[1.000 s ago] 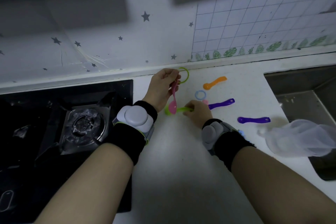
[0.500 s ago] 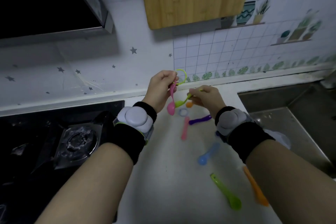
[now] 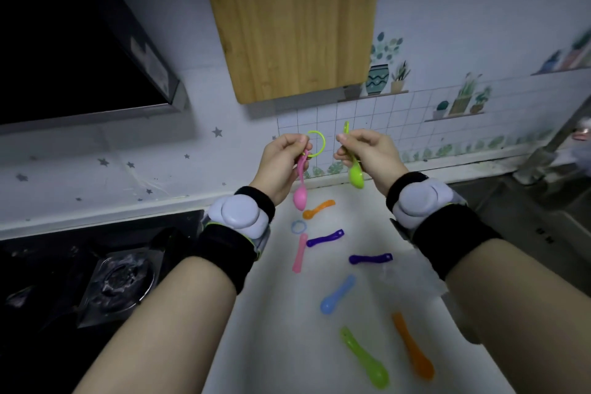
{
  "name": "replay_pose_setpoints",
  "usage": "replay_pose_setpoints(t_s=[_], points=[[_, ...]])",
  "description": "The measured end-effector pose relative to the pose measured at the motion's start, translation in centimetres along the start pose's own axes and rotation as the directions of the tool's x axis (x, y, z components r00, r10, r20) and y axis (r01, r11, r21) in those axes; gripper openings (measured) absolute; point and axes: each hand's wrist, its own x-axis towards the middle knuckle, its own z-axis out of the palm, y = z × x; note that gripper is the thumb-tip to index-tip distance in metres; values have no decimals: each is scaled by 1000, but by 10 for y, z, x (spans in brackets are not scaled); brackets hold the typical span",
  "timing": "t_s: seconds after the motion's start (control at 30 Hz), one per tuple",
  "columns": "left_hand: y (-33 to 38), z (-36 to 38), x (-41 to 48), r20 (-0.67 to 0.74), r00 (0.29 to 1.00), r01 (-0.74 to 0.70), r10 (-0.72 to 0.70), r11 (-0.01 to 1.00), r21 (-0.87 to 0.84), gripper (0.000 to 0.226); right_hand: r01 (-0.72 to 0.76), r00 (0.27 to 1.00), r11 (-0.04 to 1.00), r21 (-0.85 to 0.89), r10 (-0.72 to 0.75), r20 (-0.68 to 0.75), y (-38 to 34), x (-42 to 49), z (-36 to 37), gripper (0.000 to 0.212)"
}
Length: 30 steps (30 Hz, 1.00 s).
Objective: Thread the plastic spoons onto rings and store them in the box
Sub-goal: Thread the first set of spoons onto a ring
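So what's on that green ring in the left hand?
A pink spoon hangs below the green ring, bowl down. The fingers of the left hand cover its handle end, so whether it is threaded cannot be seen.

White desk (image 3: pixel 281 345) abuts the wall: star-print film (image 3: pixel 128 169) left, white tile (image 3: pixel 399 118) with plant decals right. Black gas hob (image 3: pixel 118 278) left, dark hood (image 3: pixel 64 41) above. Wooden board (image 3: pixel 294 19) hangs centrally.

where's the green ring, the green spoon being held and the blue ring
green ring (image 3: pixel 325 144), head view, right rim
held green spoon (image 3: pixel 356 176), head view, bowl
blue ring (image 3: pixel 293 227), head view, left rim
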Motion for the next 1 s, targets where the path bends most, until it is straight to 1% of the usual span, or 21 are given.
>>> replay_pose_setpoints(t_s=[0.03, 0.13, 0.23, 0.27, 0.37, 0.5, 0.6, 0.7, 0.83, 1.0], points=[[2, 4, 0, 5, 1000, -6, 6, 1000, 0, 18, 27, 1000, 999, -24, -27, 6, -5, 0, -4, 12], [4, 10, 0, 17, 1000, -26, 25, 1000, 13, 19, 80, 996, 992, -96, -77, 33, -14, 0, -11, 24], [6, 14, 1, 27, 998, -67, 65, 995, 78, 17, 175, 983, 943, -284, -148, 112, -26, 2, -19, 18], [7, 15, 1, 24, 996, -87, 85, 990, 110, 17, 212, 973, 907, -365, -163, 162, -31, 3, -22, 16], [9, 16, 1, 14, 990, -141, 141, 969, 204, 15, 304, 945, 750, -587, -161, 284, -46, 6, -25, 16], [13, 15, 0, 14, 980, -194, 199, 937, 289, 15, 410, 908, 530, -742, -157, 389, -65, 9, -21, 19], [16, 14, -1, 27, 969, -240, 246, 906, 350, 17, 453, 889, 376, -808, -121, 442, -77, 9, -16, 22], [20, 12, -1, 45, 959, -273, 279, 874, 402, 16, 484, 874, 257, -837, -86, 479, -89, 9, -11, 23], [24, 7, 0, 71, 953, -295, 295, 846, 444, 17, 495, 867, 175, -851, -36, 497, -101, 10, -3, 23], [27, 1, 4, 86, 947, -311, 309, 814, 490, 20, 509, 856, 128, -851, 27, 516, -110, 15, 5, 21]])
